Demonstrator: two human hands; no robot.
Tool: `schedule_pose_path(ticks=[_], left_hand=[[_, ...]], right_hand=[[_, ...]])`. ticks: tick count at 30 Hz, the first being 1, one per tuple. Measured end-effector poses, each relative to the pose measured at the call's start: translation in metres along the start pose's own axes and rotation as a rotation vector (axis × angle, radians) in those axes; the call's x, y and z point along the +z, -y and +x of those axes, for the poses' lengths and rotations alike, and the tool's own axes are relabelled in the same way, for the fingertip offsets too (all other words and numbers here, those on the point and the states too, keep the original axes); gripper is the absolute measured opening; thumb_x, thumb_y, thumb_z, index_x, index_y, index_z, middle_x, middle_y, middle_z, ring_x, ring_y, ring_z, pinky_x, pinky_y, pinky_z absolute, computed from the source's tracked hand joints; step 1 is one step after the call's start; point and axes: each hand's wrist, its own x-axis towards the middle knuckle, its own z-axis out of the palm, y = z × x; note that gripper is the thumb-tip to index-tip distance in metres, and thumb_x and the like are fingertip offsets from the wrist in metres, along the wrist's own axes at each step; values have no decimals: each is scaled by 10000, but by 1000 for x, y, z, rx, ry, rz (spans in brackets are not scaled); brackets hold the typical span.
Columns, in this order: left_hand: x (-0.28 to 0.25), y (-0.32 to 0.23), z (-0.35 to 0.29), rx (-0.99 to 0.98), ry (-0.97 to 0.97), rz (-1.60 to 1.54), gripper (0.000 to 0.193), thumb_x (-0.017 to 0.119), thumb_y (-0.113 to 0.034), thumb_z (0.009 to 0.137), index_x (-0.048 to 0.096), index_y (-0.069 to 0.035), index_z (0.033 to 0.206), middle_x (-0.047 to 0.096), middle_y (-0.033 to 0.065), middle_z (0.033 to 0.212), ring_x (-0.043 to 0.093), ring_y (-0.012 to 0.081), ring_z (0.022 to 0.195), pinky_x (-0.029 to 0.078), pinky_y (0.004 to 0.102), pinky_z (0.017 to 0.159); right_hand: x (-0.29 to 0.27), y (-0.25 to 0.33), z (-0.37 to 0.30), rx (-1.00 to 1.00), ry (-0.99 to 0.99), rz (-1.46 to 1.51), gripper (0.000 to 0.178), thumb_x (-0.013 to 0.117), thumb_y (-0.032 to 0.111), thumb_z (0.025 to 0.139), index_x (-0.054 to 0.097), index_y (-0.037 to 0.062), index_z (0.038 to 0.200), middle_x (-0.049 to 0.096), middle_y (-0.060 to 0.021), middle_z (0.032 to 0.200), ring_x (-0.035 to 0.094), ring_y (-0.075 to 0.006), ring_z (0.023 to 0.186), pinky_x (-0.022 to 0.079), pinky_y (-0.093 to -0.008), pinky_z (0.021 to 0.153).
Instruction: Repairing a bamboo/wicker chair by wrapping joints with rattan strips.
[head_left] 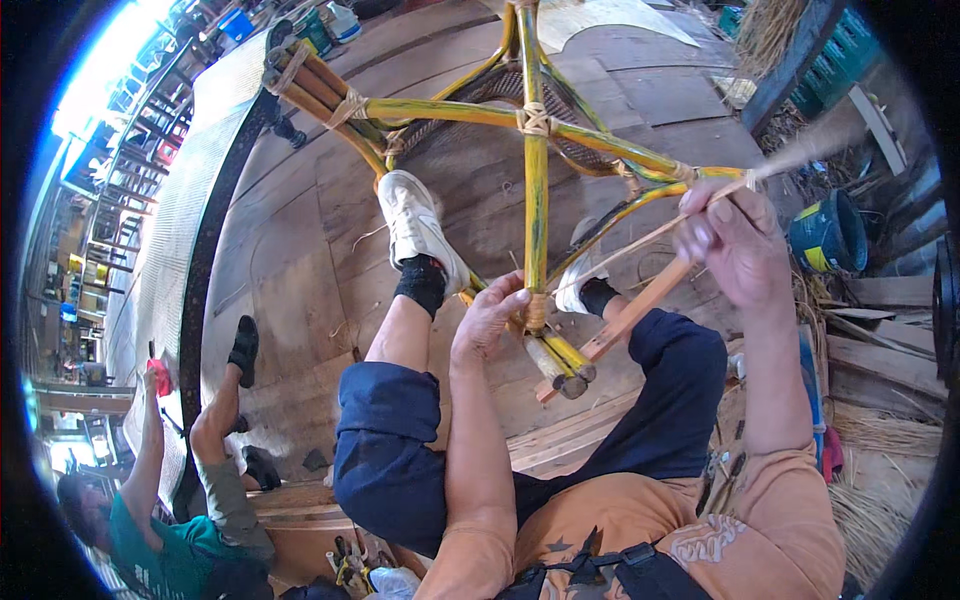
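Observation:
A yellow-green rattan furniture frame (537, 190), its joints wrapped with pale binding, stands tilted before me. A brown woven panel (500, 88) shows within it. My left hand (490, 315) is closed around the lower joint of the pole, thumb against the wrapping. From that joint a thin tan binding strip (645, 240) runs taut up to the right. My right hand (738, 240) grips it, the fingers slightly blurred; beyond them the strip's loose end smears with motion. A reddish wooden bar (630, 318) slants behind the joint. My white shoes (412, 220) are beneath the frame.
On the left, a person in a green shirt (190, 555) sits beside a long dark-edged panel (160, 290). A dark green bucket (830, 232) and wood offcuts (880, 362) lie at right, near fibre bundles (885, 430). Hand tools (350, 565) lie at the lower edge.

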Motion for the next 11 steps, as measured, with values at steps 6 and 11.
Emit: schedule_pose_path(ticks=[6, 11], left_hand=[[-8, -10, 5, -110, 26, 138, 449, 692, -243, 838, 605, 7, 1200, 641, 17, 1044, 544, 123, 976, 387, 278, 922], [0, -33, -11, -107, -97, 177, 475, 722, -248, 810, 614, 3, 1198, 649, 22, 1023, 551, 126, 948, 412, 286, 861]], right_hand=[[-8, -58, 42, 528, 408, -644, 117, 556, 65, 866, 652, -1, 879, 612, -30, 780, 554, -105, 688, 450, -236, 660], [-64, -105, 58, 494, 505, -1161, 234, 631, 181, 827, 693, 56, 1015, 703, -112, 912, 655, -233, 796, 497, -331, 763]])
